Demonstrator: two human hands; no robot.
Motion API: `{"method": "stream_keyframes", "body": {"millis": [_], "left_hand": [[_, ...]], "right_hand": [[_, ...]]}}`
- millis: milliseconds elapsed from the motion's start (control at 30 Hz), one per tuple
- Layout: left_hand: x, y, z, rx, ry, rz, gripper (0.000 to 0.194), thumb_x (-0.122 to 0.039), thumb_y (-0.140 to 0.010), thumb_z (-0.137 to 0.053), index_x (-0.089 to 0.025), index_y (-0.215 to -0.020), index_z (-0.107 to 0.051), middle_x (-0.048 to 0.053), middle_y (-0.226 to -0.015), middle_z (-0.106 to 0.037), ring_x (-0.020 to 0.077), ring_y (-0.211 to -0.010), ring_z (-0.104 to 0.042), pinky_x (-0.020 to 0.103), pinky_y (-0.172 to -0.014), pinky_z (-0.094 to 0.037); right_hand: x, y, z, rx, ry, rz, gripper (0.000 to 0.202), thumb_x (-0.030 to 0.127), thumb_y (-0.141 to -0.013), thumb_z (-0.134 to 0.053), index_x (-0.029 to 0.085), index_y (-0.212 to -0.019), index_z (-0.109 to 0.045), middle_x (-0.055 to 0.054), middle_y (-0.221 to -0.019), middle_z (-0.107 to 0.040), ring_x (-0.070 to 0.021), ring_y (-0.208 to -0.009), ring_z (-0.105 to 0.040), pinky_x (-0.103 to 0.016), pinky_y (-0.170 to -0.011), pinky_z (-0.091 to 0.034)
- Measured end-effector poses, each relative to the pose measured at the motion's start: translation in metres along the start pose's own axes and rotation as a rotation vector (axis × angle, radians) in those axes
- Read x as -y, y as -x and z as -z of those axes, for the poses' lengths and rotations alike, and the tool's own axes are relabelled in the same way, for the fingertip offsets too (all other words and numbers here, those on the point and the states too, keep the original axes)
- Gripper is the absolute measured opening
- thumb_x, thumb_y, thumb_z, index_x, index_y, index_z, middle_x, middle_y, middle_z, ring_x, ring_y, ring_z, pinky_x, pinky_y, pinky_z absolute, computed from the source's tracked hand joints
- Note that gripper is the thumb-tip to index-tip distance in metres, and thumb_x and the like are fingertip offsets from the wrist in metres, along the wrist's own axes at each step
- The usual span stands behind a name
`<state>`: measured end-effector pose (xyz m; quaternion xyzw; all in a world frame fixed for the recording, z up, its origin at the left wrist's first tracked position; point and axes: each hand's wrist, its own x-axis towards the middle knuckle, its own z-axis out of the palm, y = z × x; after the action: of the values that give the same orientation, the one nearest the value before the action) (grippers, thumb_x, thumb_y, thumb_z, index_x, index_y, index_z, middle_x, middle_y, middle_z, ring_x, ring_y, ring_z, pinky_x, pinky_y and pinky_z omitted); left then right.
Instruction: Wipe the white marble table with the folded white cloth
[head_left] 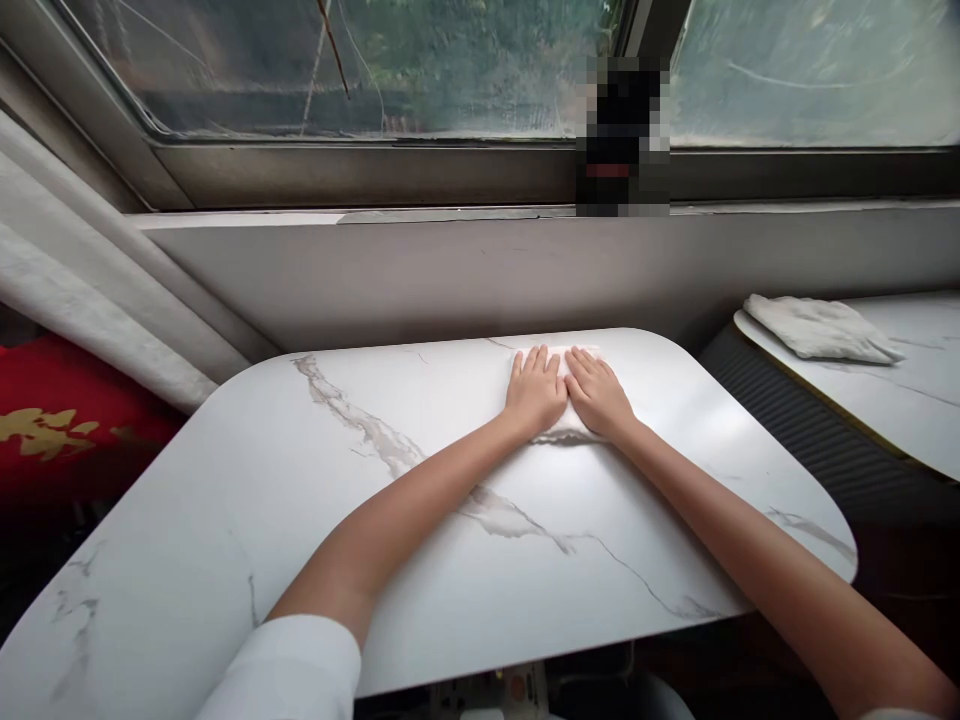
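Observation:
A folded white cloth (568, 432) lies flat on the white marble-patterned table (420, 600), near its far edge. Both palms rest on top of it, side by side. My left hand (536, 390) covers the cloth's left part with fingers stretched out and pointing away from me. Just to its right, my right hand (598, 392) lies flat too, fingers extended. The thumbs almost meet between them. Most of the cloth is hidden beneath the hands; its near edge shows.
At the right, a second marble-patterned table (922, 370) carries another whitish cloth (821, 328). A window (375, 80) with a sill runs behind. White curtain (90, 270) hangs at the left, above a red cloth with gold pattern (52, 430). Below the near edge sits a power strip (487, 692).

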<state>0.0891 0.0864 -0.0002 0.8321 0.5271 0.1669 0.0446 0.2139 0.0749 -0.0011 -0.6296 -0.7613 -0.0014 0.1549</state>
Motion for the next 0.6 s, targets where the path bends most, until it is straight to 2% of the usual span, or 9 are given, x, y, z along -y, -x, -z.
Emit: {"method": "stream_keyframes", "body": {"millis": [133,267,433,600], "left_hand": [[0.011,-0.04,-0.008,-0.009,-0.03,0.041,0.05,-0.027,-0.094,-0.025,-0.009,-0.14,-0.037,0.011,-0.149,-0.03,0.0214,-0.139,-0.022,0.042,-0.115,-0.009],[0.016,-0.058,-0.012,0.0,-0.034,0.048,0.05,-0.027,-0.095,-0.024,-0.01,-0.141,-0.035,0.011,-0.15,-0.03,0.0209,-0.139,-0.021,0.043,-0.115,-0.008],[0.014,-0.056,-0.015,-0.023,-0.059,0.042,0.05,-0.027,-0.095,-0.024,-0.01,-0.141,-0.035,0.01,-0.15,-0.03,0.0205,-0.139,-0.022,0.041,-0.115,-0.008],[0.001,-0.035,-0.012,-0.021,-0.058,0.027,0.051,-0.028,-0.095,-0.024,-0.008,-0.141,-0.035,0.013,-0.149,-0.03,0.0214,-0.139,-0.022,0.04,-0.115,-0.009]], "right_hand": [[-0.016,-0.043,-0.006,0.02,-0.01,0.025,0.054,0.025,-0.091,-0.023,0.005,-0.139,-0.039,-0.012,-0.147,-0.036,-0.0217,-0.137,-0.029,-0.04,-0.112,-0.023],[-0.025,-0.061,-0.01,-0.004,-0.053,0.005,0.053,0.025,-0.091,-0.024,0.008,-0.139,-0.041,-0.01,-0.146,-0.038,-0.021,-0.136,-0.03,-0.04,-0.112,-0.023],[-0.026,-0.056,-0.009,0.01,-0.027,0.016,0.053,0.024,-0.092,-0.025,0.006,-0.139,-0.039,-0.012,-0.147,-0.036,-0.0197,-0.137,-0.028,-0.037,-0.113,-0.02],[-0.023,-0.031,-0.001,0.006,-0.02,0.025,0.053,0.024,-0.092,-0.025,0.007,-0.139,-0.039,-0.012,-0.147,-0.036,-0.0196,-0.137,-0.029,-0.038,-0.112,-0.021]]}}
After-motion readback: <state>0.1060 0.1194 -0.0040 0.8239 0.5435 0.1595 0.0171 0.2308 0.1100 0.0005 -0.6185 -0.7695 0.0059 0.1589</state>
